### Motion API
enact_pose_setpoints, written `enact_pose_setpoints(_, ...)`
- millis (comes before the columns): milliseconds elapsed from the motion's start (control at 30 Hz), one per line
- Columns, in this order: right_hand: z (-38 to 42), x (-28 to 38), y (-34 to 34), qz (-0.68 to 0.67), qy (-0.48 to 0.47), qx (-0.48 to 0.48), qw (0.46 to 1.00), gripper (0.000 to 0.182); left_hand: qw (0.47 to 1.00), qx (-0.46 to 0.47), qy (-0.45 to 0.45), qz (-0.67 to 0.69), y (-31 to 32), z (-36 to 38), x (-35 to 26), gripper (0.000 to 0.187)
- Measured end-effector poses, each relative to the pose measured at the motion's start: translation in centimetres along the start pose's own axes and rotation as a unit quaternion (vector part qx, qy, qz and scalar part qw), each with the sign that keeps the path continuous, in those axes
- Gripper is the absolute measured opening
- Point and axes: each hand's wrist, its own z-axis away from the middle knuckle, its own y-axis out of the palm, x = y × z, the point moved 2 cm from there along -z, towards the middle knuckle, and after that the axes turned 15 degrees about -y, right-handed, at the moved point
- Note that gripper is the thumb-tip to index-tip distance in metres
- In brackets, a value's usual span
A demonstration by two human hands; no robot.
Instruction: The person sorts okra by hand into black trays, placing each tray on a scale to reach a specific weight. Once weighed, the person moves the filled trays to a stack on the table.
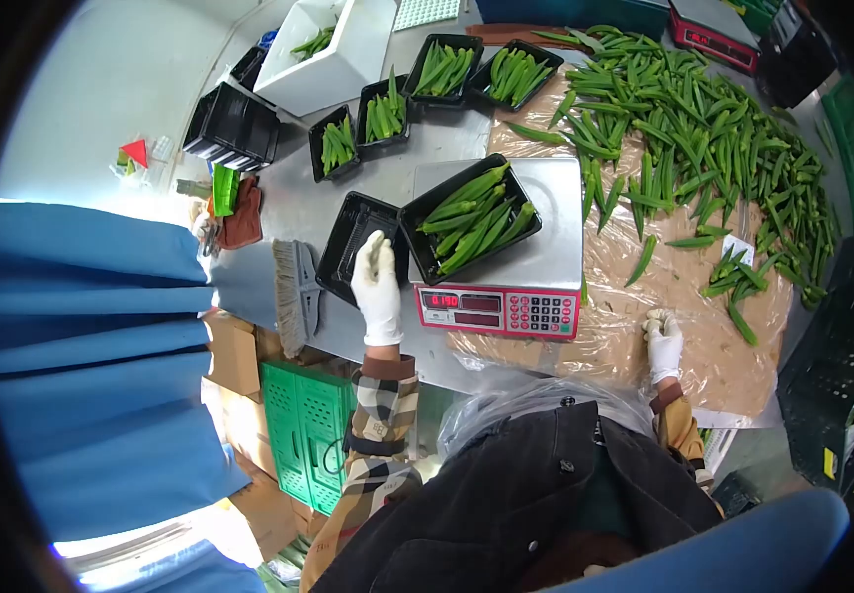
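I'm weighing okra (474,240); lifting it next needs care. I can't tell if my left hand (377,290) or right hand (663,348) is gripping.

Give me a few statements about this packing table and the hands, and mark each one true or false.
1. The scale shows lit red digits. True.
2. The tray on the scale is empty. False: that tray holds green okra pods.
3. The left hand is at the empty black tray left of the scale. True.
4. The brush lies right of the scale. False: the brush lies to its left.
5. The right hand wears a white glove. True.
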Motion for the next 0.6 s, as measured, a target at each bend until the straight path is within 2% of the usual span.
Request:
enact_pose_setpoints(167,0.1,0.8,-0.3,-0.003,0.041,0.011,0.999,0.013,0.996,0.021,-0.027,-0.078,2.0,-1.2,2.9,0.044)
enact_pose_setpoints(267,0.2,0.8,-0.3,-0.007,0.038,0.009,0.999,0.013,0.996,0.02,-0.059,-0.056,2.9,0.0,1.6,0.045)
enact_pose_setpoints(300,0.2,0.8,-0.3,-0.006,0.035,0.009,0.999,0.013,0.99,-0.032,0.025,-0.137,3.2,0.6,0.7,0.046)
enact_pose_setpoints(367,0.1,0.5,-0.3,-0.002,0.026,0.009,1.0,0.013,0.928,-0.136,0.193,-0.288,4.3,2.1,-1.4,0.05)
enact_pose_setpoints(400,0.1,0.4,-0.3,0.001,0.021,0.012,1.0,0.013,0.937,-0.104,0.219,-0.25,5.5,2.8,-2.6,0.05)
enact_pose_setpoints(433,0.1,0.2,-0.3,0.011,0.025,0.009,1.0,0.013,0.925,-0.063,0.278,-0.25,6.8,3.6,-4.1,0.041)
enact_pose_setpoints(500,-0.2,0.0,-0.3,0.029,0.029,0.013,0.999,0.012,0.914,0.01,0.327,-0.241,10.3,4.6,-4.4,0.033)
enact_pose_setpoints(533,-0.4,0.1,-0.2,0.025,0.025,0.013,0.999,0.011,0.902,0.026,0.346,-0.258,12.1,5.0,-3.8,0.039)
enact_pose_setpoints(600,-0.2,0.4,-0.1,0.015,0.019,0.007,1.0,0.009,0.892,0.022,0.293,-0.343,15.5,6.1,-4.2,0.044)
